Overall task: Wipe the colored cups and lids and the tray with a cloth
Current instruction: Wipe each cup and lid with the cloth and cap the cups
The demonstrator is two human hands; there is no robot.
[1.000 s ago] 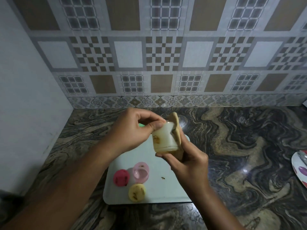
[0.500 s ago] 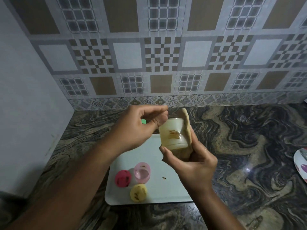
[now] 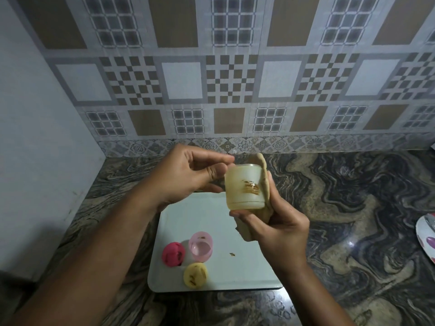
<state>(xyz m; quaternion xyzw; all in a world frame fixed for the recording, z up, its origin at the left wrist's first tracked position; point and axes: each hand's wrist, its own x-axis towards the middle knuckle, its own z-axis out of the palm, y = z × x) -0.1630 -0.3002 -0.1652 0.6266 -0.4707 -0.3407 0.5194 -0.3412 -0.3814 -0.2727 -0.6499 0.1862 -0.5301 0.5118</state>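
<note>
Yellow lid (image 3: 195,275), red lid (image 3: 173,253) and pink cup (image 3: 201,245) nearest, clustered on the near-left part of the pale tray (image 3: 247,274), all smeared brown. Above the tray's far end, cream plastic cup (image 3: 244,187) gripped upside down: right hand (image 3: 277,222) clamping it through the tan cloth (image 3: 263,184), left hand (image 3: 188,177) pinching the upturned base. Probably light, rigid, a little slick where smeared; best held by base and rim, cloth free to rub the wall.
</note>
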